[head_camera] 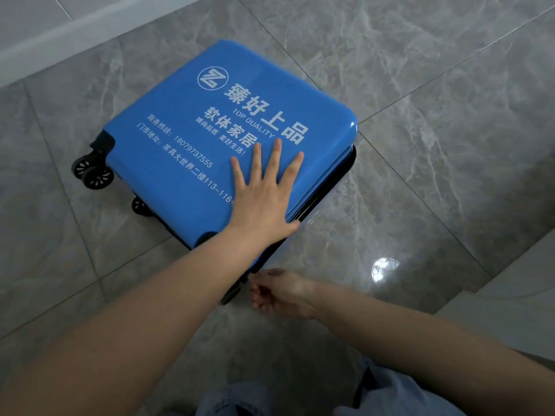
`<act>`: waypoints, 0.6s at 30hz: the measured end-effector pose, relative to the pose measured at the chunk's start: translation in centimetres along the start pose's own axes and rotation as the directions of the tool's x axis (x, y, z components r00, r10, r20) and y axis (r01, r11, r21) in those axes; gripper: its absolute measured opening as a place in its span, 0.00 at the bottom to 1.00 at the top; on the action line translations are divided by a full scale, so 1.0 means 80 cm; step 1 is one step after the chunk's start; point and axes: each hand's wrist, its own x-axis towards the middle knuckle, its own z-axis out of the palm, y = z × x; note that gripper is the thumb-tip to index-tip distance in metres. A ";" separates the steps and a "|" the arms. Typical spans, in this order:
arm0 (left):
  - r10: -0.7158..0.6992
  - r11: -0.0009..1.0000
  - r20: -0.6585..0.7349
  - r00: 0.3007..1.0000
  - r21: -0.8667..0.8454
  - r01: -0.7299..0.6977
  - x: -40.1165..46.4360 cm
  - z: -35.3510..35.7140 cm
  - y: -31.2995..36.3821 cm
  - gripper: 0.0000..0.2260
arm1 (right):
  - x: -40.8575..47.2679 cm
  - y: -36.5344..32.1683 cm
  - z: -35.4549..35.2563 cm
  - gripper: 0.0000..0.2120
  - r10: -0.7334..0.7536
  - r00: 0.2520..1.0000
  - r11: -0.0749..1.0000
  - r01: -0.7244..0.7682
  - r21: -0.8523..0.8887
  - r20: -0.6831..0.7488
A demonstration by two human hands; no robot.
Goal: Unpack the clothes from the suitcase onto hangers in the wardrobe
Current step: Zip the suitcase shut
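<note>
A blue hard-shell suitcase with white printed lettering lies flat and closed on the floor, its black wheels at the left. My left hand presses flat on the lid near the front right side, fingers spread and straight. My right hand is at the suitcase's near corner, fingers curled at the black zipper edge and pinching a small dark zipper pull. The clothes are hidden inside, and neither wardrobe nor hangers are in view.
Glossy grey marble floor tiles surround the suitcase. A pale wall base runs along the top left. A light-coloured surface fills the lower right corner. My light blue trouser legs show at the bottom.
</note>
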 end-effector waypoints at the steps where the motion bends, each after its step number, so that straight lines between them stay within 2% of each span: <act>1: 0.000 1.000 -0.033 0.999 -0.005 -0.001 -0.001 0.005 -0.004 0.52 | 0.001 0.001 0.001 0.16 0.022 1.000 0.997 -0.021 0.069 -0.013; 6: 0.050 0.999 -0.059 0.997 -0.004 -0.050 -0.015 0.009 -0.017 0.50 | 0.000 0.002 -0.017 0.15 0.082 0.996 0.926 -0.069 0.370 -0.021; 10: 0.108 0.994 -0.047 0.993 0.017 -0.108 -0.048 0.012 -0.040 0.50 | -0.009 -0.046 -0.080 0.16 -0.002 0.984 0.784 0.112 0.611 -0.179; 13: 0.216 0.976 -0.053 0.975 0.041 -0.214 -0.076 0.017 -0.067 0.50 | -0.029 -0.057 -0.111 0.16 -0.065 0.978 0.878 0.149 0.455 -0.196; 16: 0.341 0.940 -0.044 0.939 0.034 -0.339 -0.092 0.018 -0.101 0.48 | -0.026 -0.030 -0.097 0.15 -0.086 0.992 0.959 0.109 0.262 -0.097; 18: 0.393 0.919 -0.019 0.919 0.010 -0.393 -0.099 0.013 -0.127 0.46 | -0.014 -0.020 -0.092 0.15 -0.054 0.992 0.995 0.063 0.075 -0.113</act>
